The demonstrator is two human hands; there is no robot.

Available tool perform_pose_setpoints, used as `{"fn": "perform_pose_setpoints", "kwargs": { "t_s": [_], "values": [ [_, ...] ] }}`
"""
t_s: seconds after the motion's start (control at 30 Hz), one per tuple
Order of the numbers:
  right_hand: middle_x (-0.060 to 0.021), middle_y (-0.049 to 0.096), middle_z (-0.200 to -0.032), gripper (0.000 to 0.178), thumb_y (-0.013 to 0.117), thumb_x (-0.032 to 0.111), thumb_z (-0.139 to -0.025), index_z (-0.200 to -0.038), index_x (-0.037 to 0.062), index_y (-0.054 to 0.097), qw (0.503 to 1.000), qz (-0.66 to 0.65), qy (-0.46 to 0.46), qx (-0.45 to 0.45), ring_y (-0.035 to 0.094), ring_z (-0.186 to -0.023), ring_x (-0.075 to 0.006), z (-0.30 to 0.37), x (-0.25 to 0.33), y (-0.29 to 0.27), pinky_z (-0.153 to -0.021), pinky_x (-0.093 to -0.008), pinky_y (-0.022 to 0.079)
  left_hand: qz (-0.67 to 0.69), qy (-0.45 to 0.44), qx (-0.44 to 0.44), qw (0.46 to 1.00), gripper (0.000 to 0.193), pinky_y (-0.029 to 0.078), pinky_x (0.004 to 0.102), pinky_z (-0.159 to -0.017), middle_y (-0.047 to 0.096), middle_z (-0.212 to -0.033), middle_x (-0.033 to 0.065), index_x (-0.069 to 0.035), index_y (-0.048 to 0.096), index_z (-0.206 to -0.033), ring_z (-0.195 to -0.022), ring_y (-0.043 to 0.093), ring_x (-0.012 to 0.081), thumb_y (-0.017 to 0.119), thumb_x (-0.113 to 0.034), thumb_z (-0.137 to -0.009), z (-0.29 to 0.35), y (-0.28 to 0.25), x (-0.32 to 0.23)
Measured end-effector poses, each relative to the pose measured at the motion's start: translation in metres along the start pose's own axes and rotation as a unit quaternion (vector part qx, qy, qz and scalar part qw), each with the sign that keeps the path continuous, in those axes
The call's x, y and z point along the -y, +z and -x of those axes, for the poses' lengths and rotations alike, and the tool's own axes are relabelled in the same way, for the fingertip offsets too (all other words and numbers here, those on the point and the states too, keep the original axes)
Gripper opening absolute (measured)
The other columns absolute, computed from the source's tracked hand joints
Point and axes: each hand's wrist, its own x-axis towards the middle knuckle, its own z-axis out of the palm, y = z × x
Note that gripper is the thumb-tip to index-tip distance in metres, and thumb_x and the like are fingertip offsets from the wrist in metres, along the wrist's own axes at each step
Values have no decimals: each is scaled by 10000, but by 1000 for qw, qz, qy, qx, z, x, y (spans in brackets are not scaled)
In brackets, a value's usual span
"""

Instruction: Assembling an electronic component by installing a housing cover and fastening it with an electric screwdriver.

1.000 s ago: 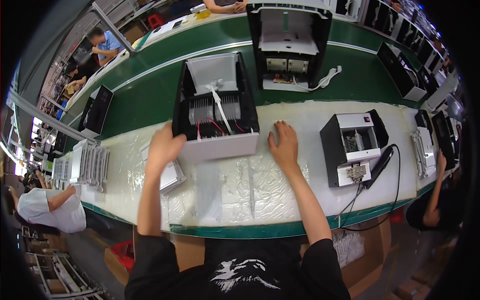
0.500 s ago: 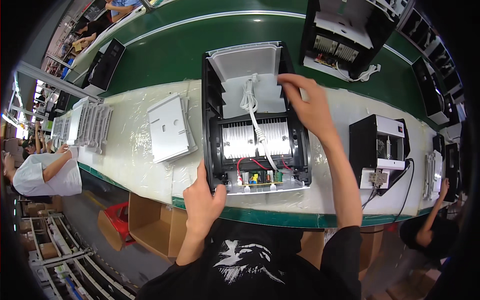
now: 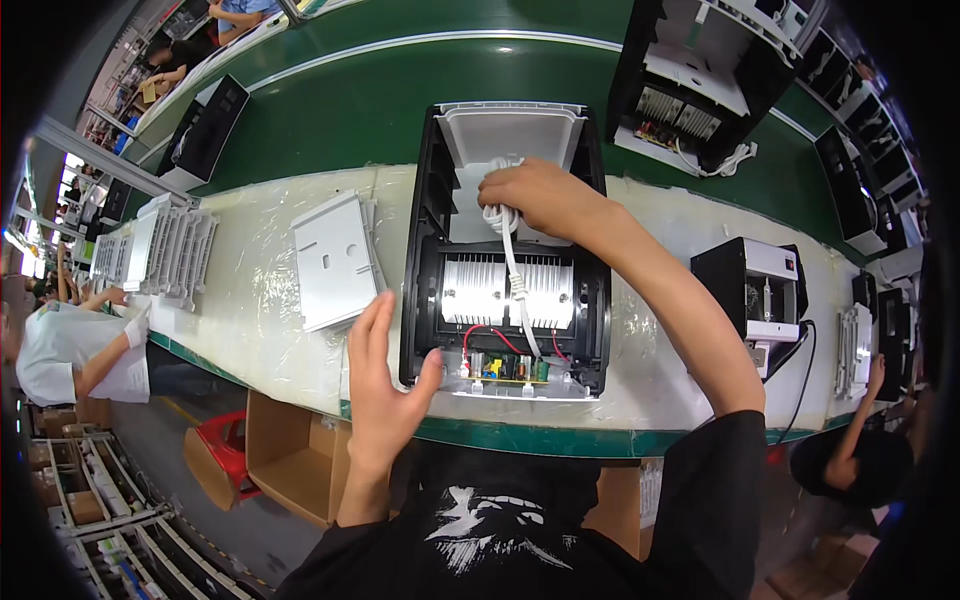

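so, right hand (image 3: 535, 195) is curled over the bundled white cord (image 3: 502, 220), fingers bent round the coil near its top. fingertips mostly hidden, but it looks like a light grip. left hand (image 3: 385, 405) is wide open, thumb spread off the fingers, nothing in it, by the lower left corner of the black case (image 3: 590, 290). thumb overlaps that corner; can't tell if it touches.

case lies on the worktable (image 3: 255, 250) straight in front of the person, open side up, probably so the insides can be got at from above. left hand's spot would suit steadying it (my read, no pressure visible). cord is likely bundled to keep the slack in one lump; its tail runs down over the metal fins (image 3: 475, 290) toward the circuit board (image 3: 500, 372) at the near end.

materials: case is boxy dark plastic, light grey panel (image 3: 510, 135) at the far end. fins are shiny, thin parallel ridges in two blocks. cord is smooth, rubbery-looking, knotted partway. red wires (image 3: 480, 327) are thin, arched. white plates (image 3: 325, 285) left of the case: flat, slotted, stacked askew. table film is clear, glossy, crinkled, presumably against scratches.
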Motion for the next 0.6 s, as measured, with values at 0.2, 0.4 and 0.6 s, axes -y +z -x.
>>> {"fn": "perform_pose_setpoints", "kwargs": {
  "t_s": [0.2,0.4,0.6],
  "values": [
    [-76,607,-1170,327,658,43,-681,-999,103,608,905,270,-126,-302,572,-1103,-232,45,70,-86,-904,-364,440,194,77,79,975,602,434,346,-870,529,-1152,196,35,446,-1279,-1036,528,325,716,-132,-766,-27,43,-51],
    [-27,669,-917,351,771,114,-735,-832,109,433,757,516,6,-401,665,-928,-210,150,108,-90,-946,-377,381,194,196,32,961,274,461,342,-680,643,-813,74,-33,653,-1018,-727,588,239,659,-24,-743,-34,81,-61],
    [-69,566,-616,418,750,167,-709,-1077,38,600,835,162,472,-234,558,-509,-232,223,168,-27,-492,-329,427,191,186,87,960,287,467,319,-688,637,-845,63,-38,664,-989,-746,580,216,661,-17,-703,-35,82,-61]
  ]
}}
